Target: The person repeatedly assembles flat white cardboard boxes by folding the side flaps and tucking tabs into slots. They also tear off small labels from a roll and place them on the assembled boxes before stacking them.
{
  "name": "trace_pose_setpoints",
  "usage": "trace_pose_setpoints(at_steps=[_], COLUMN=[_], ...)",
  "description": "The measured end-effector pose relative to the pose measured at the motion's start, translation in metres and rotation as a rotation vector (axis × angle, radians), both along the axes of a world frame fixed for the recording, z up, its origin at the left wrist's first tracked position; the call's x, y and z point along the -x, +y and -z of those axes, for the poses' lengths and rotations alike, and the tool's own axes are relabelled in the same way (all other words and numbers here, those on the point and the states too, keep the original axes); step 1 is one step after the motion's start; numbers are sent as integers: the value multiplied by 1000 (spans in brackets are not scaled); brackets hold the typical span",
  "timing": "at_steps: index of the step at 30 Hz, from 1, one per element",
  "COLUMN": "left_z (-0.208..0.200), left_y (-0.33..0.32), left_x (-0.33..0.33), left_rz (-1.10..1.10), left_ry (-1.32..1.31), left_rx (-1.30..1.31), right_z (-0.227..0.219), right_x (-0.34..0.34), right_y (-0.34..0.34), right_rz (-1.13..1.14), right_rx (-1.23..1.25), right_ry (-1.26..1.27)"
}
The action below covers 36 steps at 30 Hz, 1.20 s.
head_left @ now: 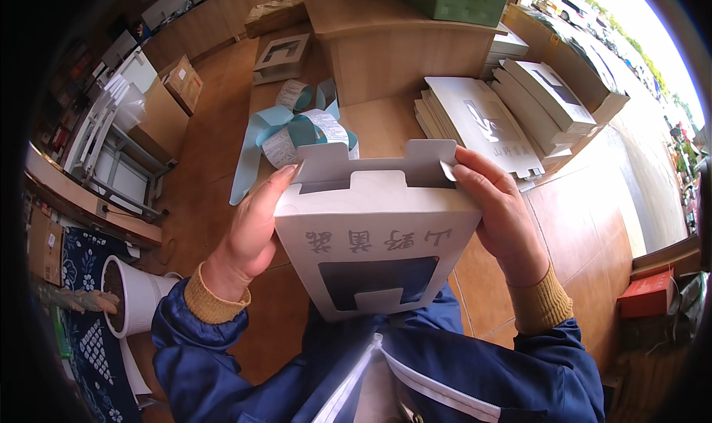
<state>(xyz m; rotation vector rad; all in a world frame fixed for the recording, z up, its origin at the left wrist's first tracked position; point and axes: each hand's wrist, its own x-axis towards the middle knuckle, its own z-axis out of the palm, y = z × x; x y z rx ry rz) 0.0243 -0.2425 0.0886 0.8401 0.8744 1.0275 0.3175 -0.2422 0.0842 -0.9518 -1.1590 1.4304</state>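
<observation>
White carton [378, 234] held, top open

Head view: L hand [248, 234] grips carton's L end; R hand [504, 212] grips R end, thumb at corner flap [448, 172]. Carton is btwn hands; dark window [378, 275] faces wearer. Beyond L hand: looped teal-backed label strip [326, 125]. Beyond R hand, to its upper side: stacked flat cartons [478, 119]. L of L hand, apart: white pot [148, 297].
</observation>
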Motion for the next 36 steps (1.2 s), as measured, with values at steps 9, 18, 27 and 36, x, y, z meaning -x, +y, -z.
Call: trace_pose_setpoints(at_steps=[9, 18, 27, 36], left_z=[13, 24, -9, -23], left_y=[2, 6, 8, 39], left_x=[0, 12, 14, 18], left_rz=[-3, 40, 342, 446], left_ry=[-77, -155, 176, 295], left_rx=[-78, -127, -76, 51], right_z=[0, 13, -19, -39], right_x=[-4, -1, -13, -1], right_y=[7, 9, 26, 63], right_rz=[-117, -238, -443, -608], right_rx=[62, -192, 17, 280], right_ry=[55, 96, -363, -549])
